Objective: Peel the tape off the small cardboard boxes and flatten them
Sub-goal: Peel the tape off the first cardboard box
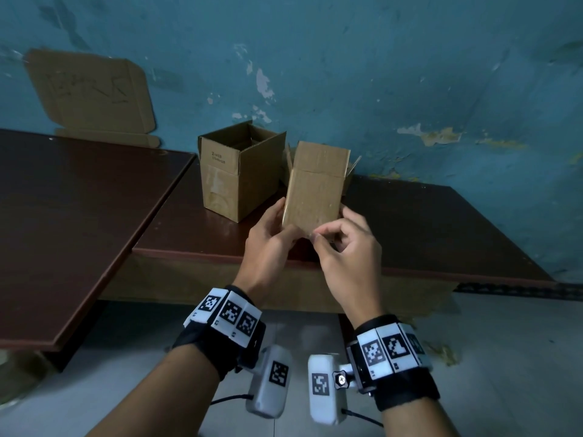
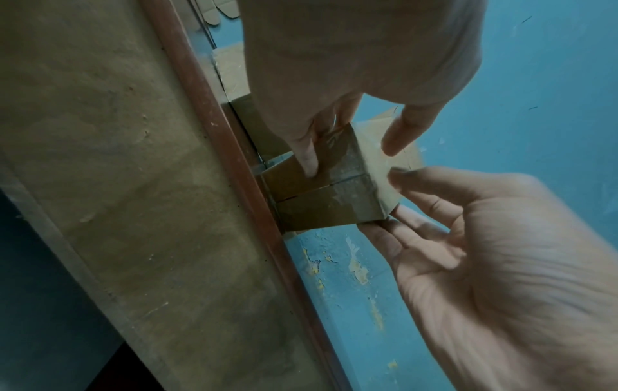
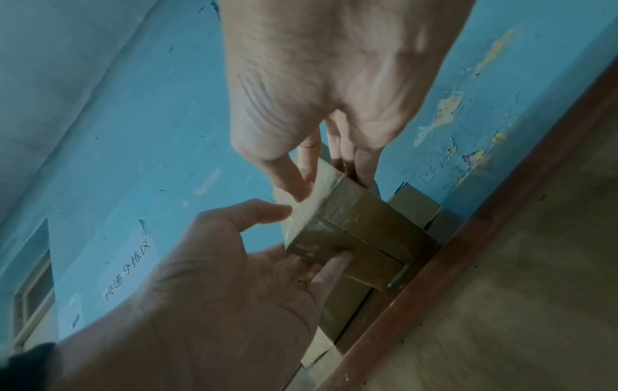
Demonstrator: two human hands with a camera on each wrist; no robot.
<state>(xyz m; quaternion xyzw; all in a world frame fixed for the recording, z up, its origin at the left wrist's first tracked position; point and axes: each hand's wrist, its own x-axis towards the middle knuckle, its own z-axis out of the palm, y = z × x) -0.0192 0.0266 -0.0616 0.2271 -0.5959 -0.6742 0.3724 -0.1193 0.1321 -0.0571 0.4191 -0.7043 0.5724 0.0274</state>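
Note:
A small cardboard box (image 1: 315, 187) is held upright above the table's front edge, its top flaps open. My left hand (image 1: 284, 223) grips its lower left side, thumb on the near face, and a finger (image 3: 331, 264) presses the bottom. Clear tape (image 2: 351, 169) runs across the bottom seam and up onto the near face. My right hand (image 1: 317, 236) pinches the tape's end at the lower edge of that face with its thumb and forefinger (image 3: 289, 182). A second open box (image 1: 239, 171) stands on the table, behind and to the left.
The dark brown table (image 1: 426, 222) stands against a peeling blue wall. A second tabletop (image 1: 63, 216) adjoins it on the left. A flattened piece of cardboard (image 1: 91, 96) leans on the wall at the back left. Grey floor lies below.

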